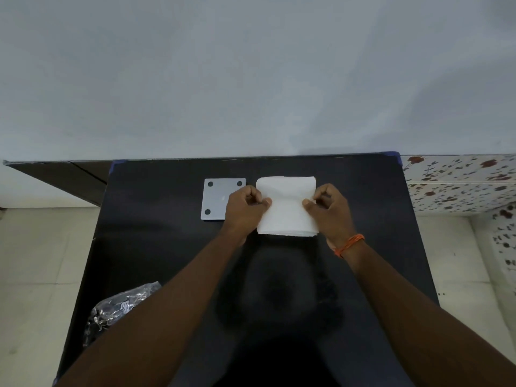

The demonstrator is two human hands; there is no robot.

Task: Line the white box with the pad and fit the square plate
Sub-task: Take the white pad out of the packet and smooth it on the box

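A white pad (286, 208) lies over the white box on the black table (167, 247), pinched in at its middle, and the box itself is hidden beneath it. My left hand (245, 208) pinches the pad's left edge and my right hand (328, 209) pinches its right edge. The grey square plate (220, 198), with round dark holes near its corners, lies flat just left of the pad; my left hand covers its near right corner.
A crumpled clear plastic bag (117, 308) with dark contents lies at the table's near left edge. The table's far edge meets a pale wall (251, 79). Tiled floor (36, 261) shows on both sides.
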